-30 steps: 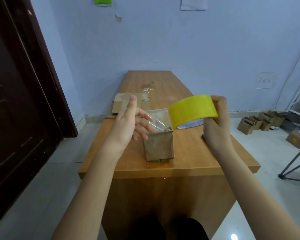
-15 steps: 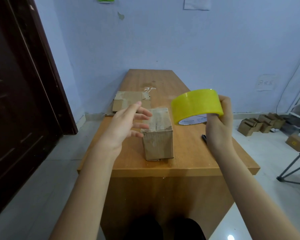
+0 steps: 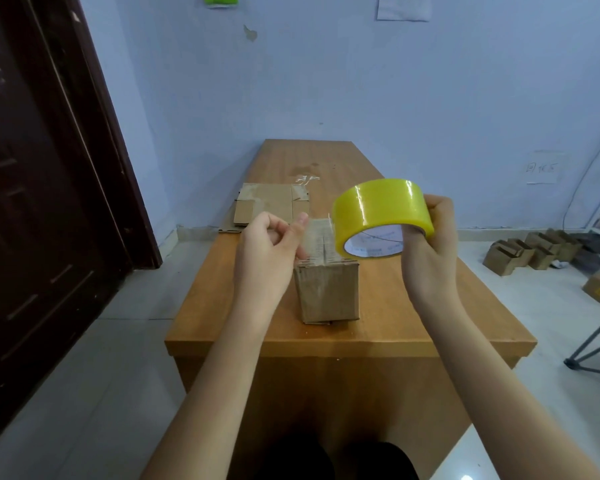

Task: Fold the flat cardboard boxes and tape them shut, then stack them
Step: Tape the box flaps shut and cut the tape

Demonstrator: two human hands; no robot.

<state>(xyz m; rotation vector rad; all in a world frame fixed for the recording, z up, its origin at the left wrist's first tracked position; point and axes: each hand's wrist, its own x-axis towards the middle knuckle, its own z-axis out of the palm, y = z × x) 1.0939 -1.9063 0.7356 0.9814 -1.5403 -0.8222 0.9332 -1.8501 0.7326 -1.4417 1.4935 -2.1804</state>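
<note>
Folded box (image 3: 328,292) upright near table (image 3: 413,320) front edge. Left hand (image 3: 267,251) curled beside its top, apparently pinching clear tape end, hard to see. Right hand (image 3: 430,244) grips yellow tape roll (image 3: 378,213), covering box's far corner. Flat cardboard (image 3: 271,207) behind.

A folded brown box (image 3: 328,289) stands upright on the desk, flat cardboard (image 3: 271,206) lying behind it.

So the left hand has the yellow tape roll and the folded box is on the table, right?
Not quite: the right hand holds the tape roll; the left hand pinches its loose end. The box is on the table, per the head view.
</note>
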